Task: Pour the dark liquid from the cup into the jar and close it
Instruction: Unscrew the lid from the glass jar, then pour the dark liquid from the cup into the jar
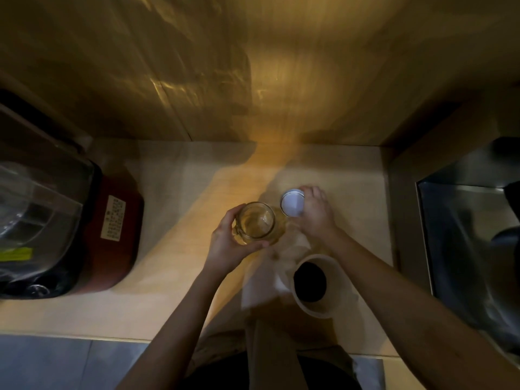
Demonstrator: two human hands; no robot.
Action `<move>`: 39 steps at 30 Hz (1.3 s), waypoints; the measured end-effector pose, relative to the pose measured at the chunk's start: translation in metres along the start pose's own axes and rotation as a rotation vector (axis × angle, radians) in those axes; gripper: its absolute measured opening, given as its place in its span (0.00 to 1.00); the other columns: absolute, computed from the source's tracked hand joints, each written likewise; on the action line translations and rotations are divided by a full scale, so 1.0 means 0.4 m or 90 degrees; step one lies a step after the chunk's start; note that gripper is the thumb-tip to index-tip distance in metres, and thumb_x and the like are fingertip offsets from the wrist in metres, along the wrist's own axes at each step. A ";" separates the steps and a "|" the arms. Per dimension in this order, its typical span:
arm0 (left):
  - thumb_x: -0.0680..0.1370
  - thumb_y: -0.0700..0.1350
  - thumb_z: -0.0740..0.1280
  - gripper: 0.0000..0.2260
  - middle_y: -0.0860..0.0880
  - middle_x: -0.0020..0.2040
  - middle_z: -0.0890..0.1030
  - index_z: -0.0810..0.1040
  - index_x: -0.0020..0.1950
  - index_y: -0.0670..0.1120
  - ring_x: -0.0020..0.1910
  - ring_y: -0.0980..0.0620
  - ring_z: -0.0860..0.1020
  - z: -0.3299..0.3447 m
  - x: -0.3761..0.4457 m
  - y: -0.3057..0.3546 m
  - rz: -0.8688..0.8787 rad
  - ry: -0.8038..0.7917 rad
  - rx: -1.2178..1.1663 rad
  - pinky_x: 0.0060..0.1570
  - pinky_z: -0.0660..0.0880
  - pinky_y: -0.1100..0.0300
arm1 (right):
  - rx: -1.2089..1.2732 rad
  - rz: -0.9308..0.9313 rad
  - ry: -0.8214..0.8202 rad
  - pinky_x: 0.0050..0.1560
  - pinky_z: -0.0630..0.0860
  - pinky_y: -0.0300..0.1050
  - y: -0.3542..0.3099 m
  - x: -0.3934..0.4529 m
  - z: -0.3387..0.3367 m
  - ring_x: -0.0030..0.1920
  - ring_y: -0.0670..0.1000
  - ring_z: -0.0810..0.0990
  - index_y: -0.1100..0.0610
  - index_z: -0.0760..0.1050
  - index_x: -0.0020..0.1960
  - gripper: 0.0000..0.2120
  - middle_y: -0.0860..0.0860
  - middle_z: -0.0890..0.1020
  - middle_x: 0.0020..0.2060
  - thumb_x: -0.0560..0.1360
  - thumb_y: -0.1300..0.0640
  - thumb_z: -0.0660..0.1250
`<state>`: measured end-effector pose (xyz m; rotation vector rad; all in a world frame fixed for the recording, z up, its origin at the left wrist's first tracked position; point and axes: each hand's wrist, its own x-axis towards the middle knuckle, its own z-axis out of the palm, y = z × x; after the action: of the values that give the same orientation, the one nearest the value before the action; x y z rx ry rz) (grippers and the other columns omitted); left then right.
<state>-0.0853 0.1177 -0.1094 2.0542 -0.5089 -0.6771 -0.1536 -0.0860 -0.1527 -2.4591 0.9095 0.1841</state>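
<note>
Clear glass, round and open-mouthed, the jar [255, 223] stands upright on the pale wooden bench [174, 291] near its middle; it looks empty, its inside showing only amber reflections from the warm light; the left hand [230, 246] is wrapped around its left side, fingers curled over the far rim and thumb pressed along the near wall. Just to the right of the jar, the round white screw lid [292, 203] is off the jar and pinched at its right edge by the fingers of the right hand [316, 212]; whether the lid touches the bench cannot be told. Nearer the person, the wide translucent plastic cup [319, 285] sits on the bench with dark liquid [309, 281] pooled in its bottom; a crumpled white paper towel [267, 277] lies between the cup and the jar, touching the cup's left side. A red and black appliance with a clear lid [70, 237] stands at the left end of the bench; a steel sink [464, 235] lies to the right.
</note>
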 end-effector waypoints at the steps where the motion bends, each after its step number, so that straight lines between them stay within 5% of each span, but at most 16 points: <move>1: 0.57 0.50 0.79 0.39 0.51 0.63 0.76 0.68 0.65 0.51 0.61 0.55 0.73 0.000 0.000 0.001 -0.002 -0.002 0.002 0.59 0.68 0.62 | -0.018 -0.006 -0.004 0.65 0.63 0.46 -0.001 0.002 -0.002 0.65 0.57 0.65 0.59 0.62 0.69 0.40 0.57 0.68 0.65 0.64 0.52 0.77; 8: 0.58 0.48 0.79 0.38 0.53 0.60 0.76 0.68 0.65 0.49 0.59 0.55 0.73 -0.003 -0.001 0.009 -0.001 -0.010 -0.008 0.56 0.68 0.63 | 0.060 0.031 -0.059 0.64 0.65 0.49 -0.005 -0.002 -0.049 0.67 0.59 0.65 0.60 0.59 0.72 0.41 0.58 0.68 0.67 0.66 0.54 0.75; 11: 0.59 0.48 0.79 0.38 0.55 0.59 0.75 0.67 0.65 0.49 0.59 0.56 0.72 -0.004 -0.004 0.014 0.003 -0.009 -0.002 0.55 0.67 0.63 | 0.242 0.104 -0.059 0.57 0.70 0.47 -0.003 -0.017 -0.095 0.60 0.57 0.74 0.64 0.69 0.64 0.25 0.57 0.76 0.58 0.70 0.59 0.71; 16: 0.56 0.53 0.77 0.41 0.53 0.60 0.74 0.67 0.66 0.47 0.58 0.56 0.70 0.001 -0.016 0.026 0.008 0.004 0.000 0.56 0.66 0.62 | 0.449 0.124 -0.024 0.45 0.71 0.45 0.019 -0.097 -0.141 0.37 0.51 0.76 0.56 0.76 0.44 0.03 0.53 0.78 0.37 0.72 0.62 0.68; 22: 0.60 0.46 0.79 0.39 0.44 0.66 0.74 0.67 0.67 0.43 0.64 0.47 0.71 0.003 -0.014 0.027 0.032 0.014 0.019 0.59 0.65 0.62 | 0.504 0.148 0.034 0.35 0.70 0.38 0.040 -0.234 -0.140 0.31 0.49 0.75 0.58 0.76 0.36 0.09 0.51 0.78 0.30 0.75 0.62 0.65; 26: 0.61 0.45 0.78 0.38 0.40 0.65 0.71 0.67 0.68 0.41 0.65 0.45 0.69 0.009 -0.019 0.024 0.044 0.040 0.057 0.56 0.60 0.70 | 0.520 0.161 0.079 0.40 0.69 0.43 0.053 -0.339 -0.125 0.35 0.48 0.75 0.65 0.78 0.39 0.12 0.55 0.79 0.32 0.76 0.57 0.64; 29: 0.61 0.46 0.78 0.39 0.39 0.65 0.69 0.66 0.68 0.41 0.65 0.43 0.69 0.012 -0.022 0.024 0.043 0.043 0.064 0.62 0.63 0.62 | 0.552 0.177 0.149 0.44 0.69 0.45 0.063 -0.420 -0.085 0.40 0.51 0.75 0.67 0.77 0.42 0.15 0.62 0.79 0.37 0.77 0.54 0.64; 33: 0.61 0.46 0.78 0.39 0.39 0.66 0.69 0.66 0.68 0.41 0.65 0.43 0.69 0.010 -0.020 0.031 0.036 0.047 0.067 0.64 0.64 0.58 | 0.560 0.180 0.215 0.41 0.68 0.44 0.059 -0.476 -0.024 0.37 0.48 0.72 0.62 0.75 0.38 0.11 0.53 0.76 0.33 0.76 0.56 0.66; 39: 0.62 0.47 0.78 0.39 0.40 0.66 0.69 0.65 0.69 0.43 0.65 0.43 0.69 0.006 -0.028 0.031 0.037 0.034 0.070 0.63 0.64 0.59 | 0.578 0.202 0.234 0.35 0.63 0.43 0.056 -0.482 -0.006 0.31 0.49 0.65 0.57 0.63 0.28 0.22 0.53 0.65 0.26 0.77 0.51 0.64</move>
<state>-0.0966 0.1163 -0.0971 2.1456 -0.5841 -0.5695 -0.3159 0.0086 -0.1035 -1.5154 1.1930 -0.4899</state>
